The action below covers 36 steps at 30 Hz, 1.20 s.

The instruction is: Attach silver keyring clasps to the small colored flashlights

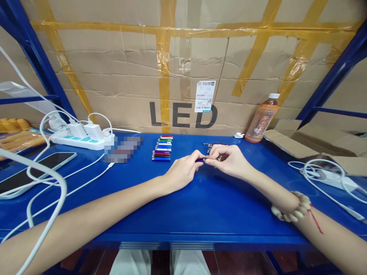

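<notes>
My left hand (185, 171) pinches a small dark blue-purple tube (200, 160) above the blue table, its far end pointing right. My right hand (228, 158) meets it there, with thumb and fingertips closed at the tube's right end. Whatever else the right fingers cover is too small to make out, though a bit of shiny metal shows among them. Left of my hands lies a neat row of several slim coloured tubes (162, 147) in blue, red, green, white and purple. Behind my right hand are small metallic pieces (208, 145), partly hidden.
A white power strip (83, 141) with plugged-in chargers and a phone (37, 172) lie left among loose white cables. At the back right stands an orange drink bottle (262, 118). An open cardboard box (312, 141) and a coiled white cable (323, 172) are at right.
</notes>
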Each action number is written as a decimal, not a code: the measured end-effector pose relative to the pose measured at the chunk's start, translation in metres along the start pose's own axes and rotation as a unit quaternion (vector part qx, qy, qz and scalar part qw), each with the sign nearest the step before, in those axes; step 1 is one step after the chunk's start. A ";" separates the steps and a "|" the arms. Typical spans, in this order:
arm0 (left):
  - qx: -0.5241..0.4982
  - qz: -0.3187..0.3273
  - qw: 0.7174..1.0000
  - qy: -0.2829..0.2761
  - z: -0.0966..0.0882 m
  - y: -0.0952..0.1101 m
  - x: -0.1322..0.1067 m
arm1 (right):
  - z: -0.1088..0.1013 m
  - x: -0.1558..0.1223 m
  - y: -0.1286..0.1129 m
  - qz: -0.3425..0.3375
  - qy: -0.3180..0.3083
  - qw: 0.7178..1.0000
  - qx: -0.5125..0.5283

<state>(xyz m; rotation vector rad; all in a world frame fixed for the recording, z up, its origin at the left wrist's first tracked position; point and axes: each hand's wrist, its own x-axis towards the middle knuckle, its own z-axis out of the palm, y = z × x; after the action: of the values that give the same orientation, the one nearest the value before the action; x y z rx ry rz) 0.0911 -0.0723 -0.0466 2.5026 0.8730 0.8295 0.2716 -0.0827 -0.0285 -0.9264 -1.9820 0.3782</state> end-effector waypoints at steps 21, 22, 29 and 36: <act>0.034 -0.036 0.998 0.044 0.001 0.006 0.002 | 0.000 0.004 -0.006 0.241 -0.045 0.966 0.076; 0.027 -0.038 0.998 0.043 0.001 0.006 0.002 | -0.001 0.004 -0.007 0.240 -0.044 0.967 0.077; -0.018 -0.073 0.996 0.054 0.001 0.001 0.005 | -0.003 0.005 -0.004 0.230 -0.031 0.969 0.086; -0.082 -0.084 0.990 0.084 0.004 -0.008 0.009 | -0.021 0.009 0.011 0.179 0.108 0.960 -0.187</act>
<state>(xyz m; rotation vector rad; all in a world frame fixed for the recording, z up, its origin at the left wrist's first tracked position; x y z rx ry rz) 0.0957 -0.0609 -0.0505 2.2087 1.0117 1.0222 0.2913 -0.0709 -0.0179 -1.5097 -1.7103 0.0913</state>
